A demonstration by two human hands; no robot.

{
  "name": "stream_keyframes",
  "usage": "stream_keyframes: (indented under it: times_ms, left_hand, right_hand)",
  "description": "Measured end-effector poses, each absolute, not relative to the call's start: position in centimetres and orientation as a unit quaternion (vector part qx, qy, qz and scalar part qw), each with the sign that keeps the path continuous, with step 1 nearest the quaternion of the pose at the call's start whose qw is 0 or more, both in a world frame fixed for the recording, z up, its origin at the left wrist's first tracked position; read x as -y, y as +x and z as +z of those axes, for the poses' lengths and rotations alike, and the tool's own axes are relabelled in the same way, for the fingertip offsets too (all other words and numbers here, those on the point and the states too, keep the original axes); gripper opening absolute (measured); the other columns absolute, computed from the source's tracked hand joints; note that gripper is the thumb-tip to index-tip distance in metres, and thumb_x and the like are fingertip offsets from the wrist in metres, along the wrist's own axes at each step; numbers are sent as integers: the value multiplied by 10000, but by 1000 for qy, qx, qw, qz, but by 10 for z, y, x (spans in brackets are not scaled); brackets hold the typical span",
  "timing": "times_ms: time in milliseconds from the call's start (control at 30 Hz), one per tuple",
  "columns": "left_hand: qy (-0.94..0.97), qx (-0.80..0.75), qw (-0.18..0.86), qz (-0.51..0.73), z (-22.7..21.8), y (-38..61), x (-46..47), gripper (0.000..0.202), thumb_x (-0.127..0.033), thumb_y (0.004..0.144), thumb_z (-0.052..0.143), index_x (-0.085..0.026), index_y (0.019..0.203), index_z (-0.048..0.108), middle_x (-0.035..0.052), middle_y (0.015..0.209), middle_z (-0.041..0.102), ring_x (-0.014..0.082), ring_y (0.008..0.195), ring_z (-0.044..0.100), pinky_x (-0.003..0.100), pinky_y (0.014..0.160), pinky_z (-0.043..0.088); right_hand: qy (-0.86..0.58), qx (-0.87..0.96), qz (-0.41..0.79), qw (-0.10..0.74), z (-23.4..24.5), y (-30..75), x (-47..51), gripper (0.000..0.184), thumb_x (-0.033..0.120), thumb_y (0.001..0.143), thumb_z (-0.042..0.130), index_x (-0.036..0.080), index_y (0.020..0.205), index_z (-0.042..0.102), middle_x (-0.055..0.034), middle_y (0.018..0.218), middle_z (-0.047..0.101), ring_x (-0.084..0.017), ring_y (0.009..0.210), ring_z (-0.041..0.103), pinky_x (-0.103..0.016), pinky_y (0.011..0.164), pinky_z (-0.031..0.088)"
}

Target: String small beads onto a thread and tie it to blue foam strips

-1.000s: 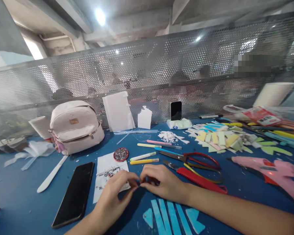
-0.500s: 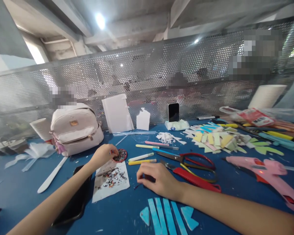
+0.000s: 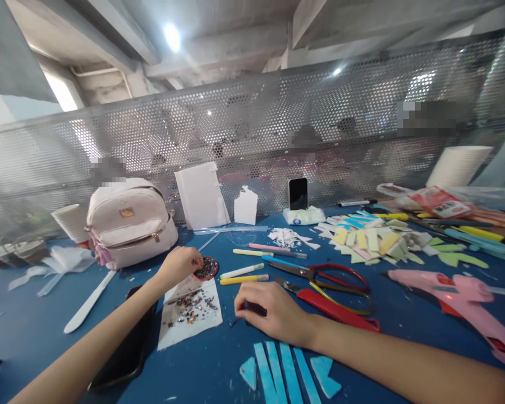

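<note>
A small red-rimmed dish [image 3: 217,270] is being kept at the far edge of a white paper [image 3: 184,336]; glittering bits [image 3: 209,266] are being held in it, and loose dark and orange flecks [image 3: 192,306] are being carried by the paper; the left hand [image 3: 179,268] is being held at the dish's left side, its fingers being bent down toward the bits; the fingertips are being partly hidden, so whether anything is being pinched cannot be told.

The right hand [image 3: 273,311] is being rested on the blue table [image 3: 219,370], fingers being curled, thumb and forefinger being brought close; a thin dark sliver [image 3: 234,324] is being seen just beside their tips; whether it is being gripped cannot be told.

Handling, as judged: the bits are being taken as very light, hard and slick, likely being scattered by a brisk touch; a single piece is being best held across its edges between thumb and forefinger pads; the dish is being judged light and easily tipped, its rim being the surer place for steadying.
</note>
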State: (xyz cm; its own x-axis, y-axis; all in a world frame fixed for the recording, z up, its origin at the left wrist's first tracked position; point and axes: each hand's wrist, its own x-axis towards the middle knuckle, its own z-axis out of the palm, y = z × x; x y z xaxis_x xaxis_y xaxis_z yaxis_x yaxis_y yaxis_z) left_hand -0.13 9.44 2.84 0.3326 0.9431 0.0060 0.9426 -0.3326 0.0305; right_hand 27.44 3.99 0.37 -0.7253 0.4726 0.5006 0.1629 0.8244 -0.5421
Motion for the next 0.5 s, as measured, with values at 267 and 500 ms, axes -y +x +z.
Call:
stream_keyframes:
  times_ms: [267, 500]
  left_hand:
    - [820, -572, -8, -7, 26, 3, -95, 220, -294, 949, 592, -154, 1113, 636, 77, 1111, 669, 213, 942, 665, 421, 832, 558]
    - [822, -567, 29, 50, 30, -1, -97, 229, -295, 947, 597, -146, 1117, 629, 76, 1093, 670, 204, 908, 669, 401, 795, 567]
  right_hand:
    - [-175, 901, 232, 322, 1, 275, -41, 68, 187, 919, 589, 182, 857, 617, -20, 828, 650, -145, 731, 585, -228, 659, 406]
    - [-175, 903, 228, 319, 3, 275, -41, 77, 191, 925, 576, 181, 861, 617, -24, 830, 657, -150, 739, 596, -231, 666, 412]
